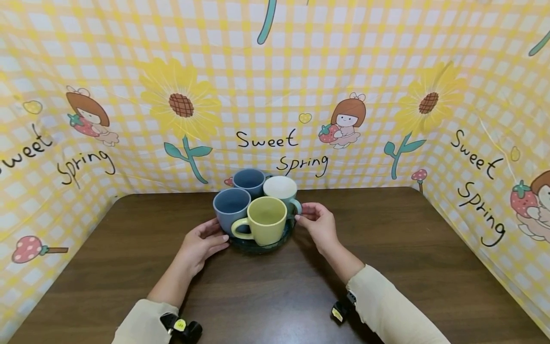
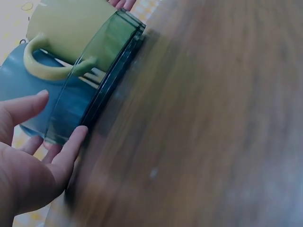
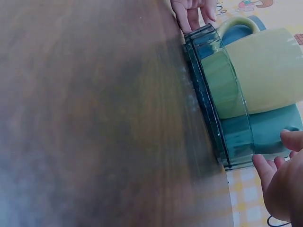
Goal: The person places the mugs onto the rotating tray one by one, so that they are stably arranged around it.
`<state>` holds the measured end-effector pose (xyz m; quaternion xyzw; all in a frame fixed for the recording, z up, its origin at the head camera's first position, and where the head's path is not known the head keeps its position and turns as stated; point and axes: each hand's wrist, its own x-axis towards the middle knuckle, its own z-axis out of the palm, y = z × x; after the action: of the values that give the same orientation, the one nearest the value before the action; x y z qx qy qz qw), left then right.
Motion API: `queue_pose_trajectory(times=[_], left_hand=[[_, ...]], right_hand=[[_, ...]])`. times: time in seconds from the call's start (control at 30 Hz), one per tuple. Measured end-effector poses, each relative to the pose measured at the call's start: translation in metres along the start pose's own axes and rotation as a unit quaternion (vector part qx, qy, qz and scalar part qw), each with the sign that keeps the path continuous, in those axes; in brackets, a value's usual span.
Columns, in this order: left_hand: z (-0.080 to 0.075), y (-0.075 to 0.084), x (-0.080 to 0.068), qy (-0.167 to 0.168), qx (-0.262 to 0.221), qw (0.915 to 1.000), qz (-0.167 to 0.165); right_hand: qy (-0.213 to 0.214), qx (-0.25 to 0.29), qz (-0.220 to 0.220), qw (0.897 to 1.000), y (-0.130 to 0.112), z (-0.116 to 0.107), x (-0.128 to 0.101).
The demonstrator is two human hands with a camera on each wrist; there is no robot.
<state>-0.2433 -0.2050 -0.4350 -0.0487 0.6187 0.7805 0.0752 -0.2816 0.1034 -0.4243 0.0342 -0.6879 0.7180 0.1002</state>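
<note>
A round, clear green glass tray (image 1: 253, 247) bears several mugs. At its front is a yellow-green mug (image 1: 267, 222), its handle pointing left. A blue-grey mug (image 1: 229, 210) stands left of it, another blue-grey mug (image 1: 249, 181) behind, and a teal mug (image 1: 281, 188) with a white inside at the right. My left hand (image 1: 202, 246) touches the tray's left side, thumb spread above the other fingers. At the right side, my right hand (image 1: 319, 227) touches the tray's wall (image 3: 236, 146), its thumb close to the teal mug's handle. Part of the fingers is hidden behind the tray on both sides.
The dark brown wooden table (image 1: 275, 291) runs under the tray. A yellow checked cloth (image 1: 258, 86) with printed flowers and lettering hangs behind and on both sides. The rear mugs stand close to the back cloth. Small black cameras (image 1: 189, 329) are strapped to both wrists.
</note>
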Motion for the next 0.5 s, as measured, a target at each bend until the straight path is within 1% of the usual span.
queue_pose_trajectory(times=[0.17, 0.27, 0.4, 0.5], left_hand=[[-0.005, 0.004, -0.002, -0.019, 0.021, 0.9996, -0.001], [-0.007, 0.007, -0.004, -0.016, 0.024, 0.9996, -0.002], [-0.011, 0.008, -0.008, -0.016, 0.028, 0.9995, -0.002], [-0.013, 0.009, -0.011, -0.017, 0.037, 0.9992, 0.006]], right_hand=[[-0.003, -0.01, -0.001, 1.0, -0.001, -0.007, -0.001], [-0.006, -0.021, -0.001, 1.0, -0.002, -0.011, -0.002], [-0.022, -0.034, -0.001, 0.999, -0.005, -0.015, -0.005], [-0.033, -0.032, -0.002, 0.999, -0.006, -0.019, -0.006]])
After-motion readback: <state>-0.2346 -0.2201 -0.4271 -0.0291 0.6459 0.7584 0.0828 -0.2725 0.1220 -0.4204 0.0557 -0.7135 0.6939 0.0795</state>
